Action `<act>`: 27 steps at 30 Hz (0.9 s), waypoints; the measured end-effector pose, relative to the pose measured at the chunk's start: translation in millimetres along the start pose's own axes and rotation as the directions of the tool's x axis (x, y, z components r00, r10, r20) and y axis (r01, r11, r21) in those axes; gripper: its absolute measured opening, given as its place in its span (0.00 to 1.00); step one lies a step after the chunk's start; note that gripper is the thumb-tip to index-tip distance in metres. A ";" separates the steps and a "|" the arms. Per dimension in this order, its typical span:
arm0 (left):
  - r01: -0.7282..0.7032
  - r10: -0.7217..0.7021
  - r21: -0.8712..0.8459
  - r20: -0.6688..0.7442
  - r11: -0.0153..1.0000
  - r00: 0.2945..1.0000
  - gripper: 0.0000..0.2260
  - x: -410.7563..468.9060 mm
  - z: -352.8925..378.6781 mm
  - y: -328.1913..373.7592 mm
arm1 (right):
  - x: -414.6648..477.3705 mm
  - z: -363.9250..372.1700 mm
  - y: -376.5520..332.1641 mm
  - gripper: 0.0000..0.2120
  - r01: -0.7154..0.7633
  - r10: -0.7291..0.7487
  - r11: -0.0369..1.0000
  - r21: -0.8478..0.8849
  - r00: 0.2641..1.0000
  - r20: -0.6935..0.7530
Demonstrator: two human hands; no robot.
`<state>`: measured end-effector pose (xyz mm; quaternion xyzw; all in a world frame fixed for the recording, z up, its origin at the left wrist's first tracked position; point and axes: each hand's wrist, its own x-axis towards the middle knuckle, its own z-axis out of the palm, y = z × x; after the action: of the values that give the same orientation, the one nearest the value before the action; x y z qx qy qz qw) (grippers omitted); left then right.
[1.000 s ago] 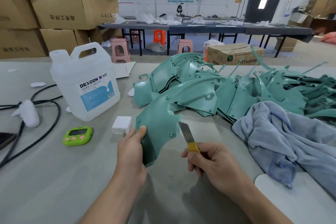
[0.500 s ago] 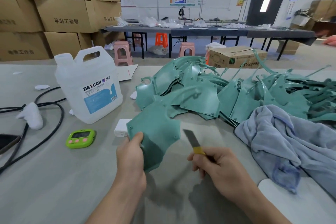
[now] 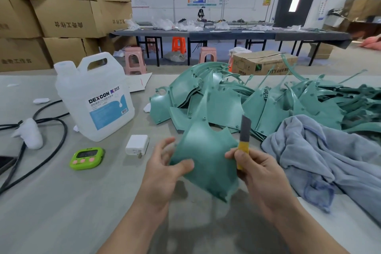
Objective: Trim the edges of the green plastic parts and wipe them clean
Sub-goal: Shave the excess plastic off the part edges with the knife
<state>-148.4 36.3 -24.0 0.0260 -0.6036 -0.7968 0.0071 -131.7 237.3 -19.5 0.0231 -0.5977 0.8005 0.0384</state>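
Green plastic part (image 3: 203,156), held over the table (image 3: 61,202), is only pinched at its edge by the left hand (image 3: 165,171), so the blade (image 3: 245,127) gripped in the right hand (image 3: 261,173) might skid toward that thumb.

I hold one green plastic part (image 3: 206,156) up, a curved matte shell with a notched upper edge, pinched by my left hand (image 3: 165,169); the knife (image 3: 244,136), yellow-handled, stands upright in my right hand (image 3: 259,173), at the part's right edge; the other green parts (image 3: 257,105) lie piled behind; the blue-grey cloth (image 3: 321,150) lies crumpled on the right.
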 end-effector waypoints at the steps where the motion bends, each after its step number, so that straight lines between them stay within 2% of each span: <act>1: -0.029 0.029 0.000 -0.001 1.000 1.000 0.26 1.6 -3.2 1.3 | 1.7 -5.0 -3.2 0.10 0.047 -0.047 0.995 -0.091 0.999 0.008; 3: -0.025 0.018 0.053 0.125 0.998 0.992 0.21 1.7 -7.4 4.9 | 2.0 -14.2 -9.7 0.08 0.133 -0.097 0.941 -0.312 0.987 0.129; 5: 0.071 -0.088 0.078 0.237 0.994 0.968 0.14 -1.7 -6.2 5.1 | -0.3 -17.2 -10.0 0.07 0.153 -0.043 0.889 -0.431 0.966 0.254; 6: 0.099 -0.114 0.073 0.240 0.992 0.964 0.12 -2.9 -3.1 3.1 | -0.4 -16.1 -8.8 0.08 0.141 -0.033 0.892 -0.430 0.968 0.249; 8: 0.077 -0.084 0.049 0.159 0.996 0.984 0.09 -4.0 2.2 -0.1 | 1.8 -12.5 -6.2 0.09 0.101 -0.068 0.930 -0.353 0.992 0.103; 10: -0.014 0.014 0.000 0.069 1.000 0.997 0.09 -2.2 3.0 0.3 | 6.3 -14.2 -6.3 0.12 0.081 -0.111 0.945 -0.318 0.991 -0.076; 12: -0.117 0.118 -0.041 0.010 0.992 0.993 0.10 1.4 -1.7 4.6 | 7.7 -20.1 -7.7 0.16 0.097 -0.176 0.910 -0.402 0.971 -0.164; 14: -0.160 0.160 -0.094 -0.007 0.983 0.987 0.12 3.0 -7.4 7.1 | 5.9 -22.9 -6.8 0.16 0.097 -0.190 0.887 -0.451 0.968 -0.166; 16: -0.177 0.180 -0.095 0.024 0.980 0.983 0.14 3.3 -10.0 6.3 | 3.1 -18.8 -2.7 0.17 0.092 -0.158 0.879 -0.468 0.982 -0.104; 21: -0.285 0.261 0.132 0.170 0.950 0.950 0.14 0.3 -6.8 4.1 | -2.8 -3.6 4.8 0.16 0.033 -0.017 0.846 -0.533 0.999 0.035; 23: -0.292 0.273 0.102 0.172 0.951 0.947 0.13 -2.5 -3.9 4.5 | -0.9 -6.7 4.2 0.16 -0.035 0.033 0.761 -0.647 0.999 -0.015; 25: -0.296 0.283 0.078 0.140 0.952 0.949 0.13 -2.5 -3.4 3.5 | 1.2 -13.6 0.6 0.14 -0.097 -0.002 0.538 -0.837 0.993 -0.117; 26: -0.301 0.289 0.092 0.124 0.949 0.949 0.14 -1.5 -4.3 2.5 | 1.7 -16.3 -2.2 0.15 -0.119 -0.042 0.462 -0.879 0.987 -0.156; 27: -0.305 0.292 0.115 0.117 0.945 0.949 0.15 -0.3 -5.3 1.9 | 1.6 -18.8 -4.2 0.16 -0.119 -0.062 0.476 -0.871 0.984 -0.168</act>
<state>-147.9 30.7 -23.7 -0.1045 -0.6513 -0.7454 0.0964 -132.8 256.5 -20.8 -0.0806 -0.9172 0.3809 0.0842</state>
